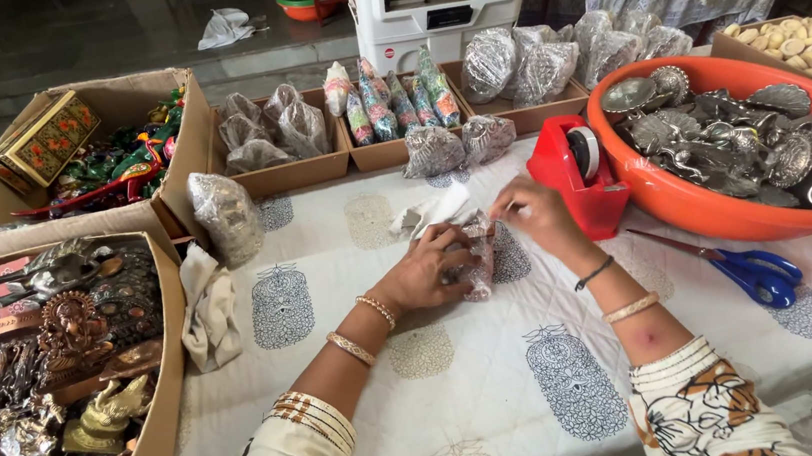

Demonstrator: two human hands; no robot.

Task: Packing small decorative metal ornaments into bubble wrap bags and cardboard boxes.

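Both my hands are on the small plastic-wrapped packet (477, 256) at the worktop (502, 379): left hand (428, 274) clasps it, right hand (537, 212) pinches its top end, long axis pointing away from me.

The printed cloth (462, 373) in front of both hands is open, so a hand can pass there freely. On the right, the red tape dispenser (584, 179), the orange tub (696, 208) and the blue scissors (748, 272) block the way. On the left stand cardboard boxes (160, 425).
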